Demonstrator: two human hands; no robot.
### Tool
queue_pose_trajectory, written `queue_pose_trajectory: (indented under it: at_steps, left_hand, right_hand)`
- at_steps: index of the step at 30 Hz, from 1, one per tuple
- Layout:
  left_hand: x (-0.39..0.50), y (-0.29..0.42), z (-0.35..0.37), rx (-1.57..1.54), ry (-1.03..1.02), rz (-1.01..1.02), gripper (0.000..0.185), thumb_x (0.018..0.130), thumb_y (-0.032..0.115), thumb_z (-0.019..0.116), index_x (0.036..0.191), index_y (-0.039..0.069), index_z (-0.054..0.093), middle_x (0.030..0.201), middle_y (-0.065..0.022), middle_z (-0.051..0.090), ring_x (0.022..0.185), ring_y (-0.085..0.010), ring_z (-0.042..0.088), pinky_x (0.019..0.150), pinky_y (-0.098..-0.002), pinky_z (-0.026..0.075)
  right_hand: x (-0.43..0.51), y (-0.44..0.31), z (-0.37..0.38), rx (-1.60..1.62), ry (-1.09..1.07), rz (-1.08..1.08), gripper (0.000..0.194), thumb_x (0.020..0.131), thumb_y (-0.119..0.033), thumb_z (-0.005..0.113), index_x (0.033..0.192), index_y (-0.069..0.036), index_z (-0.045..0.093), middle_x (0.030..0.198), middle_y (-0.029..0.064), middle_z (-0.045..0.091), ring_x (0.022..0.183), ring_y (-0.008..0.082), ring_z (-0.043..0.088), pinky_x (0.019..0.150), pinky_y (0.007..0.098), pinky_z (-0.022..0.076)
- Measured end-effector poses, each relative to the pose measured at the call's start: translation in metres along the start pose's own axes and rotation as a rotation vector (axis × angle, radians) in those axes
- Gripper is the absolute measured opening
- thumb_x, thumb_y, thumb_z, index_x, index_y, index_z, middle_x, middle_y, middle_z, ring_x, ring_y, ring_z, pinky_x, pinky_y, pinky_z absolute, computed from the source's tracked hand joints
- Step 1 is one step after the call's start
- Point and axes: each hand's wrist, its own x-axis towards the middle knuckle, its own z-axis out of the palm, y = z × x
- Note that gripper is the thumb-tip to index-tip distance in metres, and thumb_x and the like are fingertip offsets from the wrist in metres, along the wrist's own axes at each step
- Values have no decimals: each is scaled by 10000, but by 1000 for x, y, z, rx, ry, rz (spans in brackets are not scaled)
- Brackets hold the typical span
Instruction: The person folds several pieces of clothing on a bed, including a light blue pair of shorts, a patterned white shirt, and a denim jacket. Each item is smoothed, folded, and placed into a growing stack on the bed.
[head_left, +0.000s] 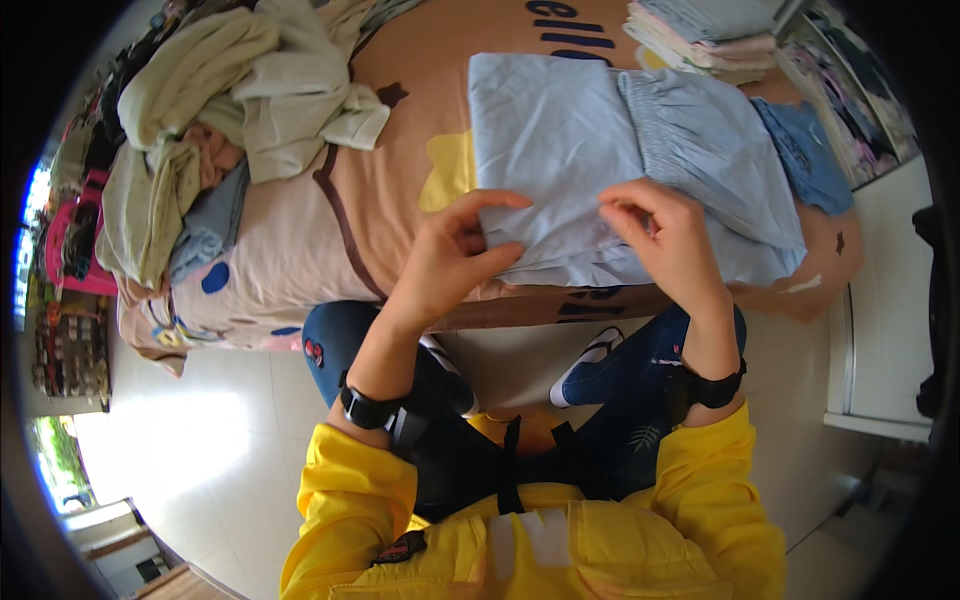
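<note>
A light blue garment with a gathered elastic waistband lies partly folded on the bed in front of me. My left hand is over its near left corner, thumb and index finger spread with nothing seen between them. Over the middle of the near edge, my right hand has its other fingers curled and a small gap between thumb and index fingertips. No cloth shows raised into that gap. Whether the fingertips touch the fabric is hard to tell. The smooth left panel shows soft creases.
A heap of loose clothes lies on the bed's left side. Folded clothes are stacked at the far right, and a blue denim piece sits beside the garment. A white cabinet stands right of the patterned bedspread.
</note>
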Motion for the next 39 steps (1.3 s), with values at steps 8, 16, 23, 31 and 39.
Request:
queue_pose_trajectory:
  at_steps: [8, 16, 23, 31, 39]
  left_hand:
    - [-14, 11, -30, -19, 35, -15, 389, 821, -108, 634, 1199, -16, 628, 1024, -39, 637, 756, -69, 612, 604, -186, 541]
    - [-74, 16, -87, 88, 260, -195, 393, 810, -45, 673, 1202, -33, 640, 1029, -61, 670, 728, -68, 617, 612, -184, 512]
    - [-64, 30, -51, 779, 511, 362, 426, 797, -11, 705, 1213, 50, 630, 1160, -74, 607, 1040, -178, 579, 864, -316, 475]
    - [6, 6, 63, 918, 30, 757, 719, 738, 146, 796, 1377, 59, 477, 1438, -157, 445, 1379, -357, 366, 1129, -456, 320]
    - [10, -35, 103, 664, -168, 659, 760, 916, 457, 582, 1427, -45, 328, 1437, -218, 415, 1343, -391, 393, 1149, -483, 263]
  right_hand:
    - [-14, 19, -47, -84, 297, -43, 90, 905, -76, 634, 971, -32, 676, 863, 35, 673, 733, 98, 585, 613, 236, 419]
    - [-47, 76, -97, -65, 541, 312, 235, 927, -199, 657, 1100, -40, 654, 891, 41, 656, 818, 93, 583, 680, 225, 438]
    - [-75, 110, -90, 82, 364, 491, 427, 923, -277, 683, 1194, 32, 568, 878, 28, 599, 799, 90, 539, 745, 227, 454]
    - [-79, 89, -98, 869, 271, 651, 509, 871, -162, 684, 1301, 30, 489, 1144, 131, 605, 978, 178, 618, 864, 299, 497]
    - [-41, 24, -86, 903, 359, 429, 619, 779, -138, 681, 1351, 8, 494, 1069, 108, 630, 918, 178, 631, 800, 328, 527]
